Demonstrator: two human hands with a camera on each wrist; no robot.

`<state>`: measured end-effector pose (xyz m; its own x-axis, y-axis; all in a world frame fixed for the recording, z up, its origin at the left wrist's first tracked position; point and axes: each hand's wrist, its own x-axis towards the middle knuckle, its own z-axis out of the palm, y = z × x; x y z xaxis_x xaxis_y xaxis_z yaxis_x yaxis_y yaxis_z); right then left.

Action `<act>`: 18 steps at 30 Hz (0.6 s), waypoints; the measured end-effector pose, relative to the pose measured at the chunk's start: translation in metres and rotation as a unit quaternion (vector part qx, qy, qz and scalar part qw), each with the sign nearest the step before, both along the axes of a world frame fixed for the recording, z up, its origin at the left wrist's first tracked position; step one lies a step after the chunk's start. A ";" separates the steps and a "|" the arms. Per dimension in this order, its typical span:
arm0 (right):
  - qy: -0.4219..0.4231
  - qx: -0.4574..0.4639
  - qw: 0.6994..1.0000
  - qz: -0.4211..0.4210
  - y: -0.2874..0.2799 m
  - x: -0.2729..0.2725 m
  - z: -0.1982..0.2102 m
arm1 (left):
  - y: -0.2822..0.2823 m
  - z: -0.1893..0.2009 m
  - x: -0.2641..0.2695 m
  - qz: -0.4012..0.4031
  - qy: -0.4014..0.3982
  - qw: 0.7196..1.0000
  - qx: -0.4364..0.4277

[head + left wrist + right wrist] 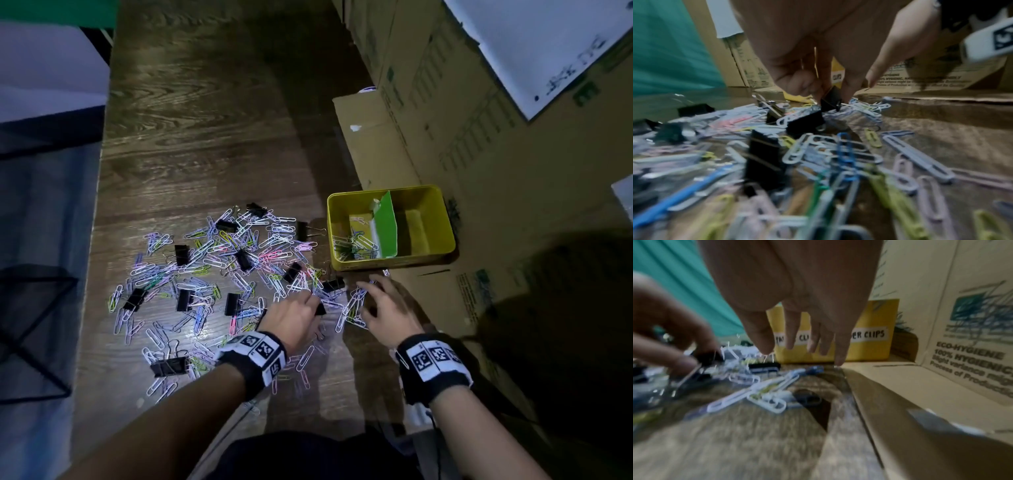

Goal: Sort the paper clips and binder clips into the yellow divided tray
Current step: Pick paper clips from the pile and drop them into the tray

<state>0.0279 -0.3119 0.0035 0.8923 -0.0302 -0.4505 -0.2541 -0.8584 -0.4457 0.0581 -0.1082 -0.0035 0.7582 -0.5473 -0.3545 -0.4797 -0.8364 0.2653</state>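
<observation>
Our left hand [297, 317] pinches a small black metal binder clip [831, 99] between thumb and fingertips, low on the dark wood-grain table [191, 137] at the near right edge of the scattered heap. Our right hand [385, 308] hovers just right of it with fingers spread and relaxed, holding nothing, its tips over a loose cluster of white and pastel wire paper clips [352, 308].

To do this pickup well, we judge it best to lift the binder clip straight up and check that no paper clips are hooked on its wire handles, shaking off any that are.

Beyond the hands, the yellow rectangular divided tray [442, 209] sits to the far right, beside the brown cardboard boxes [479, 137]. A green card divider [385, 222] splits it: the left compartment holds some paper clips, while the right one looks empty, so we take it that the binder clip belongs there. Most clips lie unsorted on the table, left of the tray.
</observation>
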 end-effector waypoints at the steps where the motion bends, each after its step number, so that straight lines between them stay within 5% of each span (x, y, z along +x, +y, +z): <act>1: 0.003 -0.020 1.000 0.011 0.002 -0.004 -0.005 | 0.004 -0.002 0.004 0.003 0.001 1.000 0.000; 7: 0.032 -0.038 0.997 0.055 0.032 -0.026 -0.013 | 0.022 -0.007 0.027 0.041 -0.043 0.998 -0.008; 12: 0.016 -0.013 0.991 0.130 0.056 -0.047 -0.018 | 0.048 0.007 -0.011 0.040 -0.096 0.992 -0.064; 18: 0.083 -0.056 0.994 0.047 0.061 -0.041 -0.011 | 0.089 -0.003 -0.086 0.048 -0.059 0.994 0.083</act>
